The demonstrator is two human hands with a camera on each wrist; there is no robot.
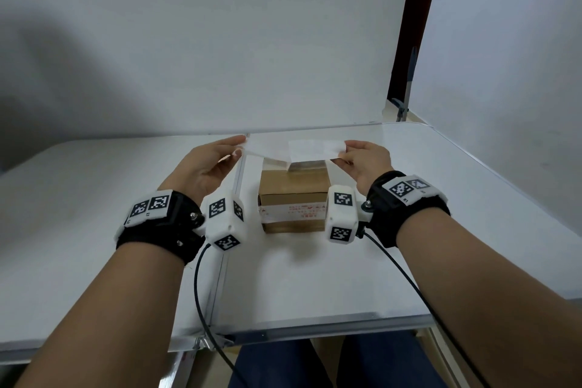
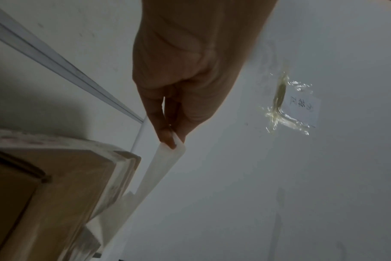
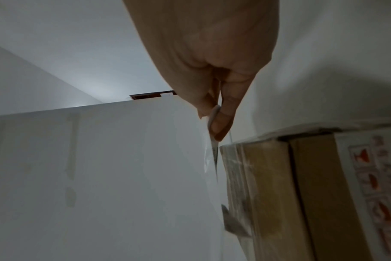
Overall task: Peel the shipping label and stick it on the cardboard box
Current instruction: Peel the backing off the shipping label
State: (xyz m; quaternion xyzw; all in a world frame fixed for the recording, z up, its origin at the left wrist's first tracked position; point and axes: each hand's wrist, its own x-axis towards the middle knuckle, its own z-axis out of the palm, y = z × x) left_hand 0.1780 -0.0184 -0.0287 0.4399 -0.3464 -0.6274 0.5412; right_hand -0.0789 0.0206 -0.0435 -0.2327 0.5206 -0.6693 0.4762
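Observation:
A brown cardboard box [image 1: 293, 198] with a red-printed tape strip stands mid-table. Just above its far top edge hangs the white shipping label [image 1: 315, 149], split into two layers that still join over the box. My left hand [image 1: 241, 145] pinches the left layer [image 1: 267, 149] between thumb and forefinger. My right hand [image 1: 344, 149] pinches the right layer. I cannot tell which layer is the sticker. The left wrist view shows the left hand [image 2: 170, 137] pinching its strip [image 2: 159, 169] beside the box [image 2: 56, 185]. In the right wrist view the right hand [image 3: 214, 123] nips a thin sheet [image 3: 212, 155] next to the box [image 3: 268, 176].
The white table [image 1: 315, 277] has a metal seam rail [image 1: 233, 198] running left of the box. A white wall stands close behind. A taped paper note [image 2: 301, 107] sticks to the wall. Wrist-camera cables hang over the near edge, and a pole [image 1: 409, 85] stands at the back right.

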